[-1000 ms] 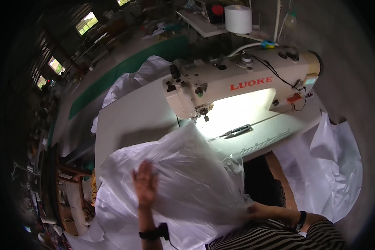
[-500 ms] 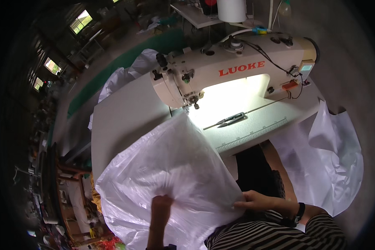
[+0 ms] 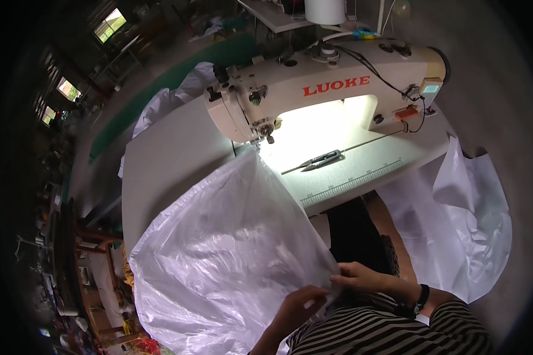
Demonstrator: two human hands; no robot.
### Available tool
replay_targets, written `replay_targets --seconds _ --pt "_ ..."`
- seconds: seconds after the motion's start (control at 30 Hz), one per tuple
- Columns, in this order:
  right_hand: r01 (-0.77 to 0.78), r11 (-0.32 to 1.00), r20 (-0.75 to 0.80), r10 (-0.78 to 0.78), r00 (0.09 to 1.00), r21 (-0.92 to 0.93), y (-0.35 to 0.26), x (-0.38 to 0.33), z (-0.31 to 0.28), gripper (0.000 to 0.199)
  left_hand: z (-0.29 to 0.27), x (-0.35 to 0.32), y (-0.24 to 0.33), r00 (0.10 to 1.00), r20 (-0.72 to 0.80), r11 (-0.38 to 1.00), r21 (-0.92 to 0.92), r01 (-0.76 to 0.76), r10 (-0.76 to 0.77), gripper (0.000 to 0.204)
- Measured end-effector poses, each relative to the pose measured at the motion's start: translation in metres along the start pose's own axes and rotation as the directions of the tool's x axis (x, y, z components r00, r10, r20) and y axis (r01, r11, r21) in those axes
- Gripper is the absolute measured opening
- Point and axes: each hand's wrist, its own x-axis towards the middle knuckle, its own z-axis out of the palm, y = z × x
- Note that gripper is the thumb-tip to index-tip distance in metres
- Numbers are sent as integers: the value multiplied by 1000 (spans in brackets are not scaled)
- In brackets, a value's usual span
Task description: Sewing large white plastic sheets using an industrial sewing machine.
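A large, glossy white sheet, thin like plastic film or coated fabric, runs from the needle area of a white sewing machine down over my lap. Its top corner lies at the presser foot. My right hand pinches the sheet's right edge near my body. Close beside it, my left hand has its thumb and fingers curled together at the same edge. Grey thread snips lie on the machine bed under the lamp, apart from both hands.
The pale sewing table carries a printed ruler along its front edge. More white material hangs at the right, and another white bunch lies behind the table. A white thread cone stands at the back. Wooden furniture is at the left.
My left hand has moved right from the middle of the sheet to its right edge, beside my right hand. The gathered creases there have spread out. My right hand keeps its pinch.
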Motion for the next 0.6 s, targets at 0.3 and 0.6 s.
replay_targets --seconds 0.3,0.6 --pt "184 835 -226 -341 912 -518 -40 23 21 76 51 17 -42 937 336 973 -229 -17 95 21" --pt "187 708 -278 -486 828 -680 -20 24 16 64 -32 50 50 964 89 964 66 -258 252 21"
